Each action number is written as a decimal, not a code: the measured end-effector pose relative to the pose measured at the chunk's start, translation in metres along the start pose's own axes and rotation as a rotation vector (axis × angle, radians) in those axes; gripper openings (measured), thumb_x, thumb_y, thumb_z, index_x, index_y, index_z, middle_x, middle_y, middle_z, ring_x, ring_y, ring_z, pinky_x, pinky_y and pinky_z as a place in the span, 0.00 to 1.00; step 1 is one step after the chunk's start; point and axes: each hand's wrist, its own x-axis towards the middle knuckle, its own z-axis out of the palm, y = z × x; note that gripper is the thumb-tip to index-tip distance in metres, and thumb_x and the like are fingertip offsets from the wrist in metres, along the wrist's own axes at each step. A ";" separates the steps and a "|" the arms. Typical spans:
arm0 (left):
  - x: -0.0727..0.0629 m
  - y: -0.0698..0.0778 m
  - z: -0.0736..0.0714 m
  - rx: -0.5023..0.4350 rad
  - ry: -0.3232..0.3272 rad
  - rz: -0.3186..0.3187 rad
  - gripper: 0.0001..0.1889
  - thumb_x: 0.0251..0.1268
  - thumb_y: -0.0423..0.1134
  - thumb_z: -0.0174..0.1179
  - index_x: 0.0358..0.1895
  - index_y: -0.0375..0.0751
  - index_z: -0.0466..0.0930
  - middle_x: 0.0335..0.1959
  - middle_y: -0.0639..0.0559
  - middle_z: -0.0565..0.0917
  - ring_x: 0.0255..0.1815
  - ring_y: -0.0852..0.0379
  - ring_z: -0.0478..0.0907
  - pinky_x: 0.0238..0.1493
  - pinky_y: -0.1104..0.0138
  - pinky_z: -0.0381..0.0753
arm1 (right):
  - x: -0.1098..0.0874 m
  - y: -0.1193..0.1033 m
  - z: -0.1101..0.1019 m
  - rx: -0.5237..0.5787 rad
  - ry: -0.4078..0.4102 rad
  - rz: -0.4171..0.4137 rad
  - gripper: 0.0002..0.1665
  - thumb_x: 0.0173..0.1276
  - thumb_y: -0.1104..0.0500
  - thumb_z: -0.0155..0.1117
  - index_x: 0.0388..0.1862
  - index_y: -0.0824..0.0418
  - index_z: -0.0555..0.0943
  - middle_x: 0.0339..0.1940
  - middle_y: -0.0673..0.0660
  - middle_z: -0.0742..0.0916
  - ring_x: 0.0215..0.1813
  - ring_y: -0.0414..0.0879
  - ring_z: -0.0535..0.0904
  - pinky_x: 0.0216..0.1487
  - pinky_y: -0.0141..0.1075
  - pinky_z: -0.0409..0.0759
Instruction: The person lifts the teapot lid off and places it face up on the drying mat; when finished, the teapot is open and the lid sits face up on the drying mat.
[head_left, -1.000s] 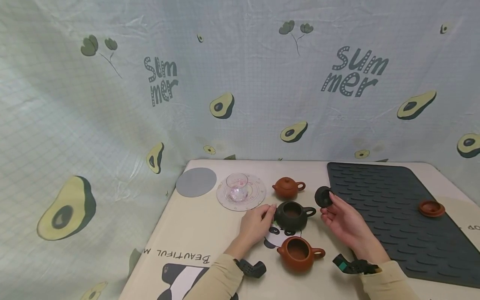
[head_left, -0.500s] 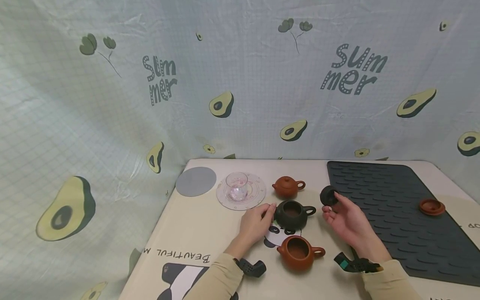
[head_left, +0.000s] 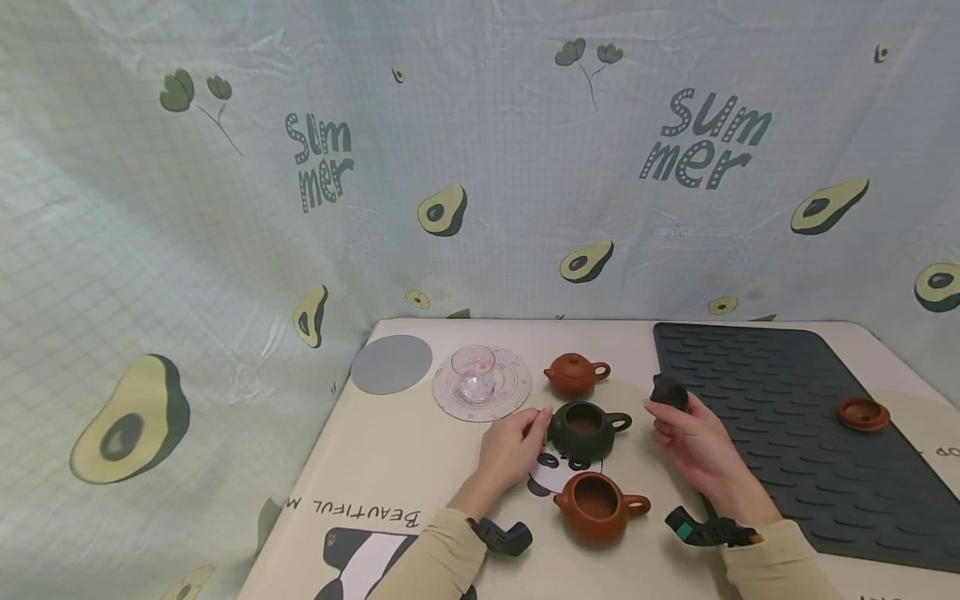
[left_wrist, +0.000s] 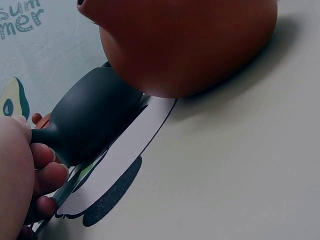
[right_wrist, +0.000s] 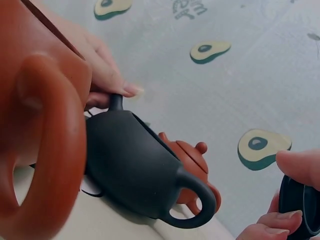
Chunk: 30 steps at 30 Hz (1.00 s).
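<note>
well, the black pot (head_left: 582,431) stands upright on the table (head_left: 360,467) in the lower half of the head view, a little right of centre, its round mouth facing up. its long axis, spout to handle, runs nearly level across the frame: the spout points left, the looped handle points right. in the left wrist view the same spout points to the left edge; in the right wrist view it points up, the axis sloping from upper left to lower right.

the left hand (head_left: 510,446) pinches the spout, its thumb and curled fingers close together with only the spout between. the right hand (head_left: 697,442) grips the black lid (head_left: 671,392) between thumb and fingers, in the air to the right of the pot and apart from it. the lid is tipped on its side; which way its knob points is hard to tell.

below the black pot in the head view sits the open red pot (head_left: 597,510), and above it the closed red pot (head_left: 574,375), both with spouts to the left and handles to the right. near the middle of the frame a glass cup (head_left: 472,367) stands on a doily (head_left: 447,402), just beside a grey disc (head_left: 392,364). towards the right edge, the red lid (head_left: 864,414) lies on the dark mat (head_left: 787,467).
</note>
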 end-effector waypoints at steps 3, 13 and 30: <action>0.000 0.000 -0.001 -0.002 0.000 -0.004 0.24 0.81 0.60 0.45 0.25 0.55 0.77 0.19 0.64 0.74 0.26 0.63 0.70 0.31 0.66 0.67 | 0.001 -0.001 0.000 -0.037 0.032 -0.001 0.24 0.75 0.61 0.66 0.59 0.57 0.62 0.39 0.48 0.73 0.33 0.41 0.68 0.35 0.34 0.68; 0.002 -0.001 -0.001 -0.006 -0.003 -0.004 0.23 0.81 0.58 0.46 0.25 0.55 0.77 0.19 0.64 0.74 0.26 0.62 0.70 0.31 0.66 0.68 | 0.003 -0.007 -0.006 -0.047 0.081 -0.011 0.27 0.74 0.53 0.68 0.61 0.61 0.66 0.40 0.51 0.73 0.35 0.39 0.74 0.35 0.31 0.74; -0.001 -0.001 -0.001 -0.011 0.003 0.015 0.23 0.81 0.58 0.47 0.25 0.54 0.76 0.19 0.63 0.74 0.25 0.62 0.70 0.30 0.66 0.67 | 0.000 -0.010 -0.027 0.046 0.212 -0.030 0.30 0.68 0.54 0.74 0.60 0.56 0.66 0.41 0.47 0.80 0.34 0.37 0.77 0.38 0.28 0.79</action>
